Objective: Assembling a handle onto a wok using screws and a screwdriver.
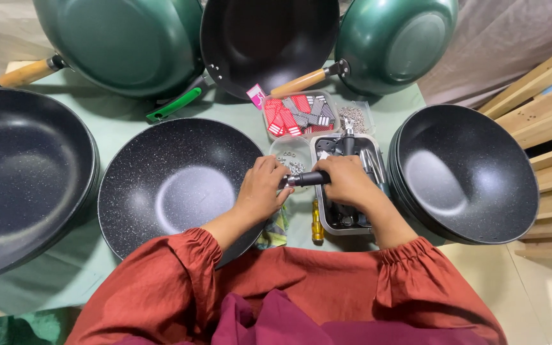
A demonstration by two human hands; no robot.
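A black speckled wok pan (174,185) lies open side up in front of me on a pale green table cover (122,131). My left hand (262,190) rests on its right rim and pinches the near end of a black pan handle (308,179). My right hand (346,181) is closed around the other end of that handle, above a grey tool tray (343,220). The handle lies level between both hands, touching the pan's rim.
A stack of black woks (464,172) stands at the right and a large black wok (23,172) at the left. Green woks (126,45) lean at the back. Small tubs hold red-and-grey tags (298,115) and screws (292,160). A yellow-handled screwdriver (317,223) lies by the tray.
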